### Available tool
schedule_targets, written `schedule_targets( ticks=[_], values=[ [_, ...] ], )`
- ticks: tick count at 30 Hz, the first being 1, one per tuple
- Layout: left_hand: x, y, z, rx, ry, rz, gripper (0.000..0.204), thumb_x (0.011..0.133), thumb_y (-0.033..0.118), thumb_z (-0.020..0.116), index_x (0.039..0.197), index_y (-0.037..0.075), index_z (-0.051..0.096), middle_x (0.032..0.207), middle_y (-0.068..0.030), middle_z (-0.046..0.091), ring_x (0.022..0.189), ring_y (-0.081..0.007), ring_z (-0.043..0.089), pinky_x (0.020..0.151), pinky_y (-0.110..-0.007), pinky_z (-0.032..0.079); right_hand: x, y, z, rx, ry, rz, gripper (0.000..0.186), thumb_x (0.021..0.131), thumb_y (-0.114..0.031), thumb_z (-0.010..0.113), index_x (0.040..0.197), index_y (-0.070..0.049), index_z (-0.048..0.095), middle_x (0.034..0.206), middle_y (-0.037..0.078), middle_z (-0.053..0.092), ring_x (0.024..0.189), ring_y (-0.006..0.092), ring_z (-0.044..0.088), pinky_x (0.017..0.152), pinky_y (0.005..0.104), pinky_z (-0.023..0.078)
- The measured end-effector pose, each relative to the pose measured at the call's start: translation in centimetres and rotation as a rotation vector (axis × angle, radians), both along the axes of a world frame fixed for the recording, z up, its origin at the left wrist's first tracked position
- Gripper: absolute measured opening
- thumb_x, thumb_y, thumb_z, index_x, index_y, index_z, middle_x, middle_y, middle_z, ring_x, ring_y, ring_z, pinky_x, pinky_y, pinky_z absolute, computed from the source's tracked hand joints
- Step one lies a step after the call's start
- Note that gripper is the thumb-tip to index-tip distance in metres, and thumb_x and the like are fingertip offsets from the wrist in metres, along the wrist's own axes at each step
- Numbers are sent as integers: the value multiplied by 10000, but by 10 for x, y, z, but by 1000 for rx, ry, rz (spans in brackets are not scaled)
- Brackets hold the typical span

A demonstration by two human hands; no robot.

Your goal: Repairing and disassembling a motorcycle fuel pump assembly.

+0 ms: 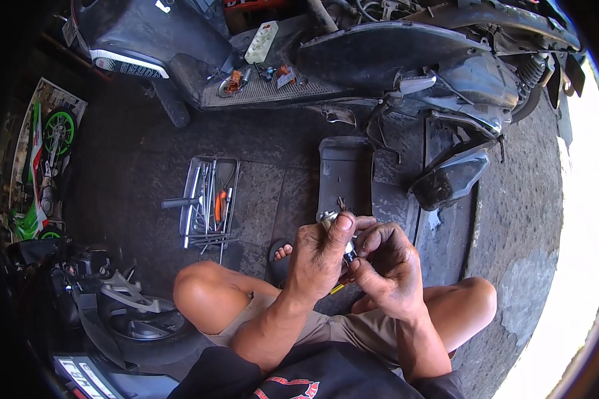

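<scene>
Both of my hands are raised in front of my lap, closed together around a small silver metal part (pixel 350 249). My left hand (pixel 316 256) wraps it, with the thumb pressed along its upper end. At the lower end, the fingertips and thumb of my right hand (pixel 391 271) pinch the part from the right side. My fingers cover most of it, so its exact kind cannot be made out. A dark shallow plastic tray (pixel 325 179) lies on the floor just beyond my hands, with small pieces in it. Below my hands shows a thin yellow object (pixel 338 288), partly hidden.
A metal tool tray (pixel 235 174) with wrenches and orange-handled pliers (pixel 217 206) sits to the left. Across the far side stands a partly stripped scooter (pixel 393 56), small parts on its footboard (pixel 273 100). A clear-and-black cover (pixel 451 179) lies right; a wheel (pixel 146 329) is near left.
</scene>
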State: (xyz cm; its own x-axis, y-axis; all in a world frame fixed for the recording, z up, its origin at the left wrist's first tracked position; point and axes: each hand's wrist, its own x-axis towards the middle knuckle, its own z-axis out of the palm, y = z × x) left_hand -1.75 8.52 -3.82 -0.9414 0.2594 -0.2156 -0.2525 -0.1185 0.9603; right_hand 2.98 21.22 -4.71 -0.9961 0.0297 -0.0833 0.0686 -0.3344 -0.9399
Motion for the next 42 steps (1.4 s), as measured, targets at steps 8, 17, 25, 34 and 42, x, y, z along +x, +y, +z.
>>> schedule_targets(
  ticks=[8,17,25,34,42],
  values=[
    [3,5,-13,-4,7,81,719,1018,559,449,1036,-117,692,766,-125,695,626,-123,635,515,-226,500,-1,-1,-4,182,13,-7,149,843,48,593,925,-23,492,794,32,549,706,66,535,601,229,435],
    [-5,5,-8,78,-219,143,788,1001,634,399,1009,-105,675,543,21,495,462,-50,483,401,-192,359,-1,-5,-2,224,54,-74,148,853,52,574,964,-5,495,854,56,573,755,90,580,674,254,490],
    [-10,2,-16,294,-414,173,771,970,671,427,1002,-60,671,543,14,481,444,-76,463,403,-194,359,-4,-8,4,37,-84,-116,208,894,62,635,1038,2,497,943,60,569,809,104,622,710,234,509],
    [-11,-3,-25,452,-431,310,632,987,609,453,727,58,620,628,-60,568,599,-183,600,578,-300,471,-6,-12,-7,14,-18,-162,235,898,70,653,1066,9,501,977,59,560,874,104,567,755,251,523],
    [-7,-23,-21,549,-428,123,428,986,496,488,921,83,575,875,-84,637,819,-178,618,697,-312,492,-13,-13,1,-4,-15,-110,249,920,74,618,1122,13,486,973,63,552,859,112,576,731,256,541]
  ],
)
